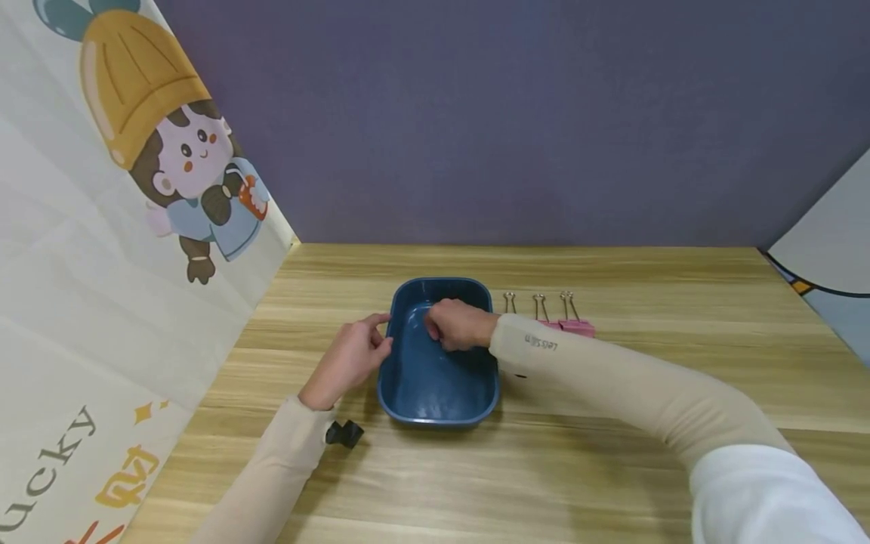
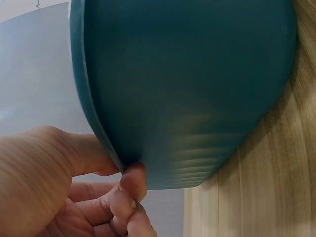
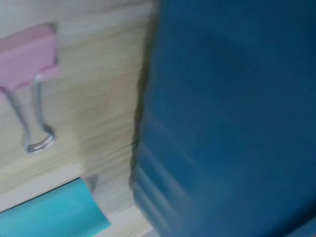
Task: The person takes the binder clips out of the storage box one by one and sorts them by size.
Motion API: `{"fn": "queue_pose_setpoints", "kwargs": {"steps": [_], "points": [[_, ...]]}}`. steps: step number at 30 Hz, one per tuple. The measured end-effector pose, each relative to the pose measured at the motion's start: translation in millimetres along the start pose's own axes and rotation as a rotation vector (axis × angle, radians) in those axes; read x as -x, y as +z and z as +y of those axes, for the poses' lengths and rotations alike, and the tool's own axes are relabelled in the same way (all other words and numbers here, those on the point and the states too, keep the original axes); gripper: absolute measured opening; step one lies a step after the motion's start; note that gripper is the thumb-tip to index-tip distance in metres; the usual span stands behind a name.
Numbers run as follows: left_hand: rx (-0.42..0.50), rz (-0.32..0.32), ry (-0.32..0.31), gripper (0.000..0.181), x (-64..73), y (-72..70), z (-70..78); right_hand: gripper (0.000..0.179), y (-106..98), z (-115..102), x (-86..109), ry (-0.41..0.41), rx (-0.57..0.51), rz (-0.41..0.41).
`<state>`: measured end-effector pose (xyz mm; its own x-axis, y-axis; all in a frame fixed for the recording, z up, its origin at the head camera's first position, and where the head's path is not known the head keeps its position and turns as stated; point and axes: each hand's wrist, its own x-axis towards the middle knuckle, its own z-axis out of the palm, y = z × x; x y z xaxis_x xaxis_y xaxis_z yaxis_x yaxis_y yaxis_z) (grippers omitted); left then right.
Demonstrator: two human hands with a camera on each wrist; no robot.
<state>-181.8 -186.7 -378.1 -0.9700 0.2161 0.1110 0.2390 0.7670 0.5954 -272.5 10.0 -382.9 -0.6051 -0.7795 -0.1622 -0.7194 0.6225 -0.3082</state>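
Note:
A deep blue rectangular basin (image 1: 435, 393) stands on the wooden table. My left hand (image 1: 350, 359) pinches its left rim; in the left wrist view the thumb is inside the rim edge and the curled fingers (image 2: 133, 182) meet it from the other side. My right hand (image 1: 458, 325) reaches over the right rim into the basin, fingers curled downward; I cannot tell whether they hold anything. In the right wrist view the basin's outer wall (image 3: 212, 123) hides that hand. Just right of the basin, pink binder clips (image 1: 578, 327) with silver handles lie partly behind the right sleeve.
A pink binder clip (image 3: 29, 59) and a turquoise piece with a dark edge (image 3: 54, 212) lie beside the basin. A small black object (image 1: 344, 434) is at the left cuff. A dark panel (image 1: 516, 128) rises behind the table; a printed sheet (image 1: 81, 302) borders the left.

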Motion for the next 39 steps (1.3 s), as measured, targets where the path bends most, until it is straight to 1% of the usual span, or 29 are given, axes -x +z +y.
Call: {"fn": "queue_pose_setpoints", "kwargs": {"steps": [3,6,11,15,19,23,26,28,32,34,36,39], "points": [[-0.002,-0.001,-0.004,0.041,-0.3,0.5,0.6,0.020,-1.0,2.4,2.1,-0.019,-0.007,-0.005],[-0.002,-0.008,-0.005,0.041,-0.9,1.2,0.2,0.021,-3.5,5.1,4.7,-0.044,-0.019,0.019],[-0.003,-0.007,0.001,0.041,-1.7,1.9,-0.4,0.021,-10.5,10.0,13.8,-0.112,-0.052,0.093],[-0.011,-0.005,0.000,0.041,-1.5,2.2,-0.6,0.018,-15.5,11.5,28.6,-0.152,-0.075,0.167],[-0.011,-0.010,-0.009,0.041,-1.3,3.2,-0.9,0.017,-15.3,9.7,49.2,-0.183,-0.086,0.234],[-0.015,-0.012,-0.013,0.041,-2.0,4.6,-0.8,0.023,-13.1,8.9,72.7,-0.219,-0.087,0.297],[-0.019,-0.013,-0.009,0.042,-2.0,5.4,-0.3,0.025,-15.1,10.0,93.3,-0.224,-0.096,0.339],[-0.019,-0.013,-0.010,0.042,-1.8,5.7,-0.2,0.024,-17.1,12.7,108.1,-0.221,-0.100,0.371],[-0.014,-0.005,-0.009,0.042,-0.1,4.8,0.6,0.026,-18.7,25.5,138.0,-0.206,-0.069,0.459],[-0.013,0.001,0.003,0.041,0.8,3.8,0.9,0.029,-17.3,35.0,152.4,-0.192,-0.046,0.492],[-0.010,0.002,0.007,0.041,1.3,2.9,0.4,0.032,-14.7,44.3,166.5,-0.168,-0.033,0.501],[-0.008,0.003,0.001,0.041,1.5,1.0,-1.2,0.032,-7.9,57.2,184.0,-0.128,-0.037,0.470]]}}
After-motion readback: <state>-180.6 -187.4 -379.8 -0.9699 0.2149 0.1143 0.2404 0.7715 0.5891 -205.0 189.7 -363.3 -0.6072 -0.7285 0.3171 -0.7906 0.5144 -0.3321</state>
